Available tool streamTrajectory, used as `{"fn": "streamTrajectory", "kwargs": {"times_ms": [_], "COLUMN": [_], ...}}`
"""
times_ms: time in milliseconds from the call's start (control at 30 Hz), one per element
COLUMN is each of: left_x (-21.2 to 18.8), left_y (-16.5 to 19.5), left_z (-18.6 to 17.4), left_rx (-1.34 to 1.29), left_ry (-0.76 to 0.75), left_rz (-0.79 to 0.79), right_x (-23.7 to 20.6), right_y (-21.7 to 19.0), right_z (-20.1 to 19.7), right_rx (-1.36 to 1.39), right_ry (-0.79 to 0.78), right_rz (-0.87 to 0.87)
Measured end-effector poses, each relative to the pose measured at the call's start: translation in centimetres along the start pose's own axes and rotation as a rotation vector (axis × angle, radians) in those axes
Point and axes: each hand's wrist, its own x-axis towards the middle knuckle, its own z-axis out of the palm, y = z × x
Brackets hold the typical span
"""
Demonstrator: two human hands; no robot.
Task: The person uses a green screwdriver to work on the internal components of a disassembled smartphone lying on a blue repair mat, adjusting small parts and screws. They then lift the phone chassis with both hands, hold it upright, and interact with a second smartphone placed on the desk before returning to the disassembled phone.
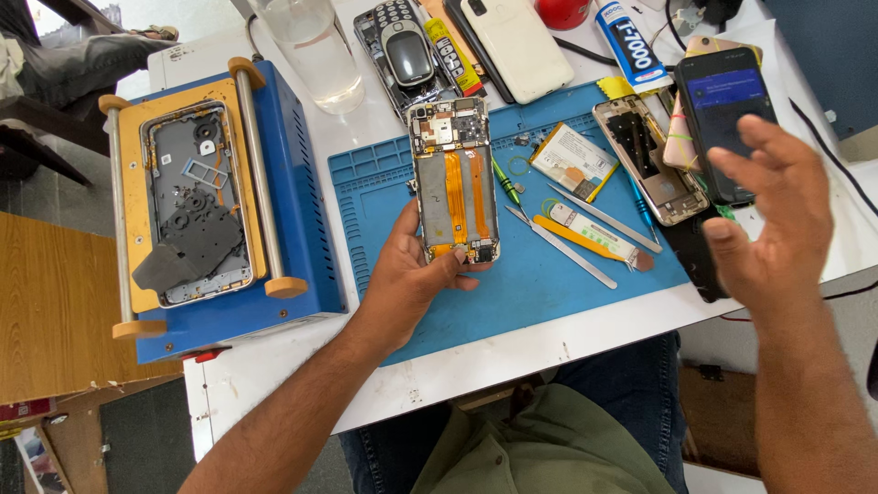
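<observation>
Left hand (402,274) is gripping the opened phone (455,183) by its bottom end over the blue mat (540,274); right hand (773,215) hovers spread open, tweezers (562,247) lying between them.

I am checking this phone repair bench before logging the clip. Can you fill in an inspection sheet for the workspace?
Surface: white table with a blue work mat on it.
Job's things: opened phone, back off, orange flex strips showing, held over the mat.
Clutter: tweezers, battery, second opened phone frame, glue tube, keypad phone, clear glass, blue heating machine with a phone shell on top.
Grippers: left hand grips the opened phone's lower end; right hand open, fingers spread, holding nothing, in front of a dark phone with a lit screen.
Cables: black cable at the right edge.
Surroundings: wooden surface at left.
</observation>
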Motion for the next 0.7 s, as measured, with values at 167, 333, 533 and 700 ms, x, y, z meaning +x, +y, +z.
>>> {"fn": "streamTrajectory", "kwargs": {"times_ms": [167, 333, 533, 700], "left_x": [0.0, 0.0, 0.2, 0.4], "left_y": [-0.3, 0.0, -0.3, -0.7], "left_z": [-0.1, -0.2, -0.3, -0.4], "left_rx": [-0.034, -0.064, -0.092, -0.101], "left_ry": [-0.014, 0.018, 0.037, 0.03], "left_rz": [0.06, 0.091, 0.139, 0.142], "right_x": [2.4, 7.6, 7.6, 6.8], "right_y": [-6.1, -8.0, -6.6, -5.8], "right_z": [4.7, 11.3, 15.0, 15.2], "right_rx": [0.228, 0.555, 0.889, 1.038], "right_ry": [-0.144, -0.23, -0.395, -0.508], "right_rz": [-0.036, 0.069, 0.33, 0.376]}}
